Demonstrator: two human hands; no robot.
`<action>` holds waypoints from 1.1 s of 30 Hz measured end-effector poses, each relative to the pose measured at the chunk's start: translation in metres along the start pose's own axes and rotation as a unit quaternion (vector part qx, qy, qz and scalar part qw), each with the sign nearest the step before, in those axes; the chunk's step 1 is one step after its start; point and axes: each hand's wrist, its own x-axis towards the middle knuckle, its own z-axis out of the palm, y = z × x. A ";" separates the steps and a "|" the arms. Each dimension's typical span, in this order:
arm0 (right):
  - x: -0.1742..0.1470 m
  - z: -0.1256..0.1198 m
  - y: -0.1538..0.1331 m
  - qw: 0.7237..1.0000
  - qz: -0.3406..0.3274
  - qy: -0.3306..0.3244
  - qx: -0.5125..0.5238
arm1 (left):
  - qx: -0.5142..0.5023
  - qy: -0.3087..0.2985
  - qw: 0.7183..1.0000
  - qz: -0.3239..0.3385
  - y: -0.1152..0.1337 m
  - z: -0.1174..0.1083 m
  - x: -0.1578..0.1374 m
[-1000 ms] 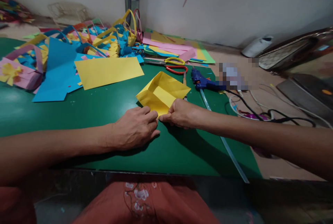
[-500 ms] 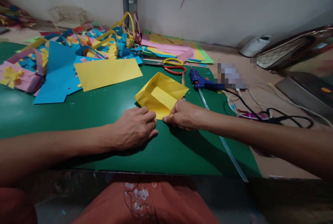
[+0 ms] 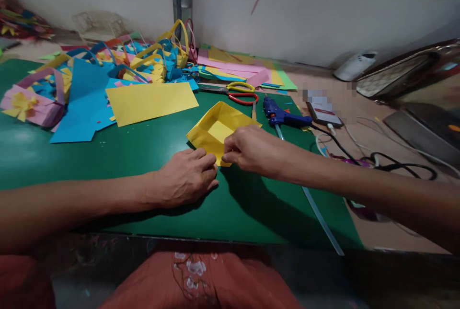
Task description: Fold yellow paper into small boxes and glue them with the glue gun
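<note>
The right hand is now raised off the green mat and sits over the near right part of the folded yellow paper, covering the flap visible earlier. The paper's near corner, earlier flat between both hands, now lifts slightly.

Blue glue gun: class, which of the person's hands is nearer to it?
Right. The right hand lies just below-left of the blue glue gun; the left hand sits farther left, beyond the folded yellow paper.

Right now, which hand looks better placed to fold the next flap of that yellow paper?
Probably the right hand: its fingertips already pinch the folded yellow paper at its near edge, while the left hand lies flat, pinning the near corner to the green mat.
</note>
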 end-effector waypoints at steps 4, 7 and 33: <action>0.015 0.010 -0.001 0.999 0.040 -0.030 -0.004 | 0.003 0.000 1.000 0.003 0.000 0.000 0.001; 0.017 0.013 0.000 0.998 0.046 -0.043 0.012 | 0.002 0.004 1.000 0.007 -0.001 0.001 0.001; 0.024 0.014 0.011 0.994 0.081 -0.074 0.030 | -0.003 0.002 1.000 -0.012 0.000 0.000 0.000</action>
